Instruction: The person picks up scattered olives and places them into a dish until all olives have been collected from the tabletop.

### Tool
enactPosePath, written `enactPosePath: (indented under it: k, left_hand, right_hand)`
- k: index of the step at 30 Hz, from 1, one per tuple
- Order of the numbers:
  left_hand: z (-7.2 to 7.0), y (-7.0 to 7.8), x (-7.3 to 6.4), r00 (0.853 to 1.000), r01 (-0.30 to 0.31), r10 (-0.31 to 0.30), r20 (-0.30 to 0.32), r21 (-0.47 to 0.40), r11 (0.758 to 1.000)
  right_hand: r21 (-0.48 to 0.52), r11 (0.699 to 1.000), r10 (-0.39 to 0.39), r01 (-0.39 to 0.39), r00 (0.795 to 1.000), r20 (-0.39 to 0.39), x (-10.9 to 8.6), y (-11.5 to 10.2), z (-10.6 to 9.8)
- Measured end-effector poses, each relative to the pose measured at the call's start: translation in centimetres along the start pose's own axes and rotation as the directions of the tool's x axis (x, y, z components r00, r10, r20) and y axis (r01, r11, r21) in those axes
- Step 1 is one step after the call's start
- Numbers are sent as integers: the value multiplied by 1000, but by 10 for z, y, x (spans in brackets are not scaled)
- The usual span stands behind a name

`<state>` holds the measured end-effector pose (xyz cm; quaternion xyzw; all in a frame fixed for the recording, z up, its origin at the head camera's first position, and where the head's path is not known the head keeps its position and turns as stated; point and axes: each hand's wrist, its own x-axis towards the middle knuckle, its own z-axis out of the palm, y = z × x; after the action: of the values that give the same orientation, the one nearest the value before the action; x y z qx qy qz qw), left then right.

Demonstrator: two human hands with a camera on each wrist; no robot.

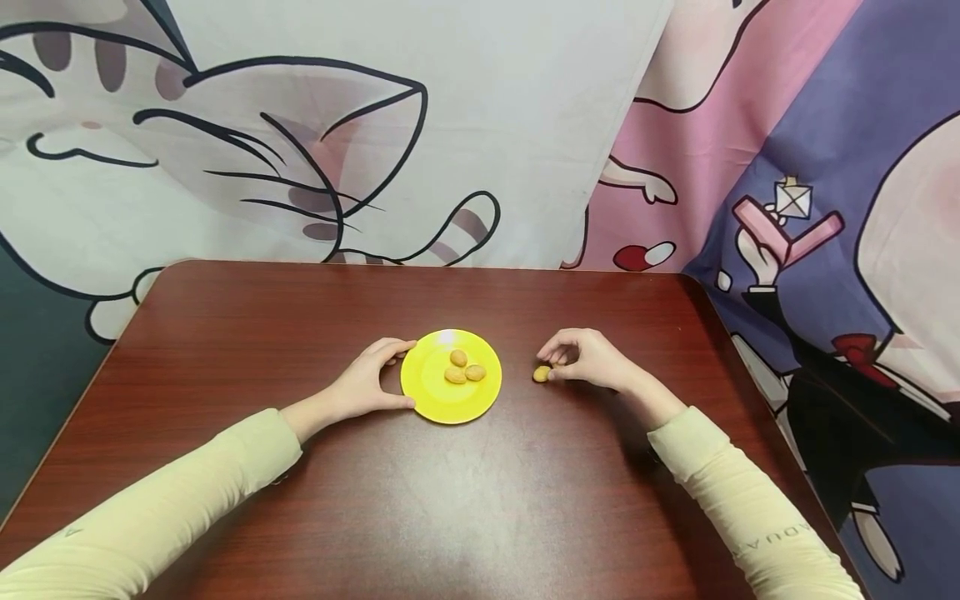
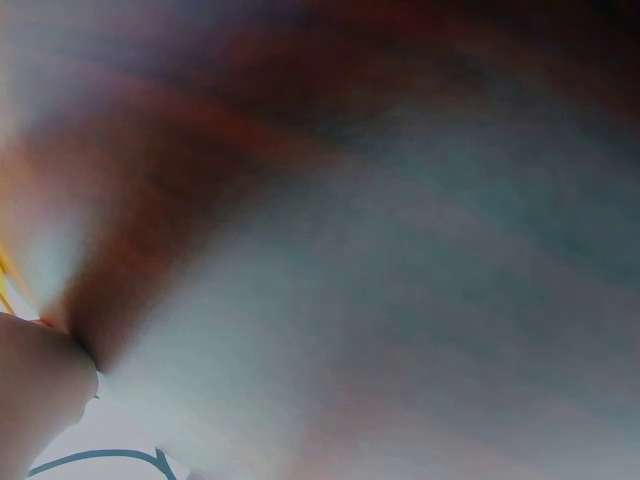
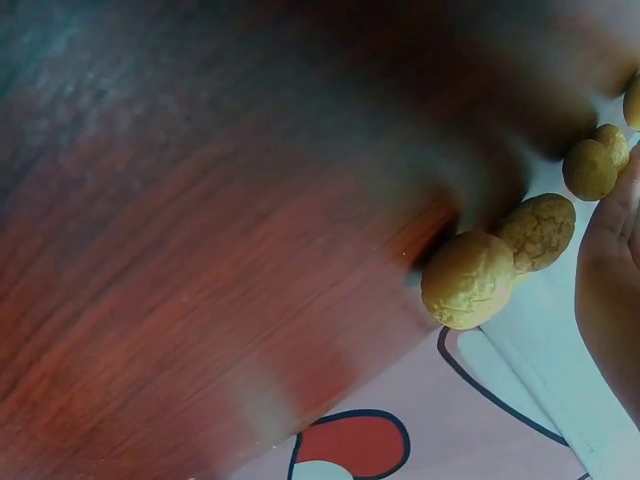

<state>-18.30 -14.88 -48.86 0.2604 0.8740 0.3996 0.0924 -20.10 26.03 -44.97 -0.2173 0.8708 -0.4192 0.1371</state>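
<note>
A round yellow plate (image 1: 427, 408) sits on the table with three small yellow-brown oval pieces (image 1: 455, 376) on it. My left hand (image 1: 367, 379) grips the plate's left rim, thumb in front and fingers behind. Only part of that hand (image 2: 45, 400) and a sliver of yellow show in the left wrist view. To the right of the plate, my right hand (image 1: 588, 360) bends its fingers and thumb round another small yellow-brown piece (image 1: 542, 373). In the right wrist view, several wrinkled, rounded pieces (image 3: 465, 280) line up beside the right hand (image 3: 610, 260), partly out of frame.
The brown wooden table (image 1: 337, 525) has a back edge against a hanging cloth (image 1: 540, 125) with a cartoon cat. Pink and purple cartoon cloth (image 1: 757, 50) hangs at the right. Both forearms, in pale sleeves (image 1: 217, 475), lie over the front of the table.
</note>
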Motion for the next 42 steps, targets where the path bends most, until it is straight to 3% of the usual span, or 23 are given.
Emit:
enactPosePath:
  k: [13,24,33,42]
  left_hand:
    - [-1,1,0,1000,6,-6,-2,-3,1000]
    - [-1,1,-1,1000,9,-9,-4,5,1000]
    - [-1,0,0,1000,5,-5,-6,6,1000]
    - [-1,0,0,1000,4,-4,-2,1,1000]
  right_hand:
    - [-93,995,-41,45,998,41,3,-3,1]
    - [-232,967,-84,103,992,90,6,-5,2]
    - [-252,959,-104,129,989,108,7,-9,3]
    - [-242,964,-97,110,993,65,10,-8,4]
